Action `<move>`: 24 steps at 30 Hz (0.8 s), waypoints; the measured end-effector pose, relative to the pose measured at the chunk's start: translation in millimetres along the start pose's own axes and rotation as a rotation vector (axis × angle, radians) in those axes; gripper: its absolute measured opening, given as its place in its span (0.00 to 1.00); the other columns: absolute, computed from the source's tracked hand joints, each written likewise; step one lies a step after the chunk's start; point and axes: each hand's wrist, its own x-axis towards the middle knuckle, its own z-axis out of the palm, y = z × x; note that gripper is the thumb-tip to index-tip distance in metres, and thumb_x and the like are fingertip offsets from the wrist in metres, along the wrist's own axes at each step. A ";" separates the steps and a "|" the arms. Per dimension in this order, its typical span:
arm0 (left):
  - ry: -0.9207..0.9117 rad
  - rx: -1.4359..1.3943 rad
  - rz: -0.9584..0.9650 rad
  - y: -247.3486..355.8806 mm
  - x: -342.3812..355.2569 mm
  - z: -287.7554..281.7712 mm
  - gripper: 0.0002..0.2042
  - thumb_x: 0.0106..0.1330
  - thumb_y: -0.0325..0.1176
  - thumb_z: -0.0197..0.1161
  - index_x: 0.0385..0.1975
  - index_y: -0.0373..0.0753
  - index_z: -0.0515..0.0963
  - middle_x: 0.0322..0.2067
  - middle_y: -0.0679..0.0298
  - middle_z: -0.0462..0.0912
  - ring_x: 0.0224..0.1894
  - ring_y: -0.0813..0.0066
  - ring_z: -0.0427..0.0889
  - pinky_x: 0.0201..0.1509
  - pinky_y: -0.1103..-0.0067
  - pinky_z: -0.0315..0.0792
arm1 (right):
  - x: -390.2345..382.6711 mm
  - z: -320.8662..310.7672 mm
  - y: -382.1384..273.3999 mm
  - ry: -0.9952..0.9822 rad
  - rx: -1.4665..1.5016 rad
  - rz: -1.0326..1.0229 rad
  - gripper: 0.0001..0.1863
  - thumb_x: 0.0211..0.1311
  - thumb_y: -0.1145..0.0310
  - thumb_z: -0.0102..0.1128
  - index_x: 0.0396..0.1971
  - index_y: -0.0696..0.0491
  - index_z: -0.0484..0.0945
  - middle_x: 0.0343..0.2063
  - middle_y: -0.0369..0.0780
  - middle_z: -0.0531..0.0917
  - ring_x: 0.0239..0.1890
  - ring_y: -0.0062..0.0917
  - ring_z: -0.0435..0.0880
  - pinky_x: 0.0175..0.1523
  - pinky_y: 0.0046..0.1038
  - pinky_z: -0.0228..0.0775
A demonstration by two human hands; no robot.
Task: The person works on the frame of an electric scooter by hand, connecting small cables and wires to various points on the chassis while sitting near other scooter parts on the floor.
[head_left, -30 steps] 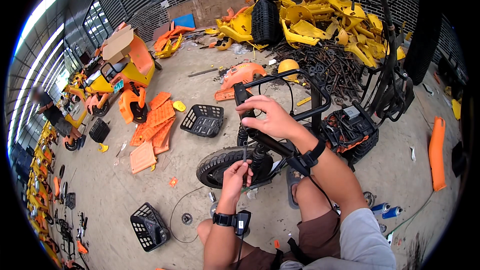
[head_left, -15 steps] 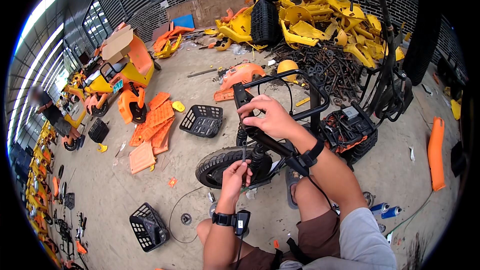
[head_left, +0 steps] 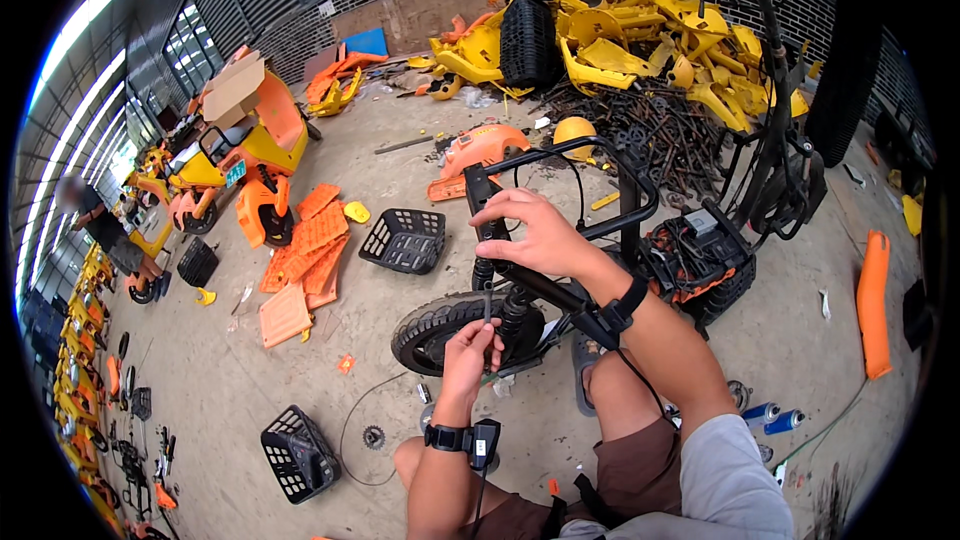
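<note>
A stripped black scooter frame stands before me, its black-tyred wheel below. My left hand pinches a thin metal rod, held upright beside the shock absorber; the rod's lower end is hidden by my fingers. Higher up, my right hand reaches over the frame's end just above the shock absorbers. Its thumb and fingers are curved and apart, with the black tube between them. Whether the fingertips press on the tube is hard to make out.
Black plastic baskets lie on the floor, one holding a dark tool. Orange panels are stacked leftward. Yellow shells pile up behind. Blue spray cans lie at right. A person stands far left.
The thumb and fingers of my right hand have spread wider apart at the frame's end. My left hand and the rod look almost unmoved.
</note>
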 end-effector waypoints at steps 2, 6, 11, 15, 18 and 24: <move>0.000 -0.007 0.002 0.1 0.0 0.7 0.10 0.72 0.32 0.53 0.44 0.33 0.76 0.23 0.66 0.77 0.18 0.82 0.72 0.20 0.85 0.65 | 1.3 -4.3 -2.1 -0.092 -0.020 0.086 0.13 0.49 0.69 0.69 0.37 0.52 0.84 0.33 0.34 0.84 0.45 0.28 0.77 0.57 0.31 0.64; -0.006 -0.001 -0.003 0.2 1.5 2.8 0.10 0.72 0.32 0.52 0.44 0.33 0.76 0.23 0.66 0.77 0.18 0.82 0.72 0.20 0.85 0.66 | -1.8 -2.0 5.9 0.003 0.113 0.049 0.13 0.48 0.67 0.70 0.36 0.51 0.85 0.30 0.35 0.83 0.43 0.30 0.78 0.52 0.32 0.69; -0.003 0.016 -0.002 -1.3 3.0 1.0 0.10 0.72 0.32 0.52 0.44 0.33 0.76 0.22 0.66 0.77 0.17 0.80 0.71 0.21 0.83 0.66 | -1.6 -1.0 4.1 -0.026 -0.038 0.001 0.09 0.50 0.69 0.68 0.33 0.50 0.85 0.29 0.35 0.83 0.44 0.30 0.78 0.50 0.34 0.69; -0.004 -0.043 0.015 -0.9 1.9 -1.4 0.11 0.72 0.33 0.52 0.45 0.33 0.76 0.22 0.66 0.77 0.18 0.82 0.72 0.20 0.85 0.66 | -2.2 1.3 4.7 -0.072 -0.116 -0.008 0.06 0.51 0.70 0.66 0.31 0.49 0.85 0.29 0.36 0.83 0.42 0.32 0.78 0.49 0.34 0.69; 0.009 -0.141 0.005 -4.9 8.4 -3.0 0.11 0.72 0.33 0.51 0.46 0.33 0.75 0.22 0.66 0.77 0.17 0.81 0.72 0.20 0.84 0.66 | -4.9 0.2 9.8 -0.050 -0.058 0.017 0.06 0.53 0.71 0.66 0.31 0.53 0.84 0.30 0.38 0.83 0.40 0.32 0.80 0.49 0.32 0.69; 0.147 -0.166 0.154 5.6 2.7 -27.1 0.11 0.73 0.32 0.50 0.46 0.33 0.74 0.22 0.66 0.76 0.17 0.80 0.70 0.19 0.82 0.66 | -6.0 7.5 12.8 0.002 0.120 0.187 0.07 0.56 0.71 0.64 0.34 0.56 0.84 0.33 0.39 0.85 0.39 0.27 0.83 0.49 0.27 0.71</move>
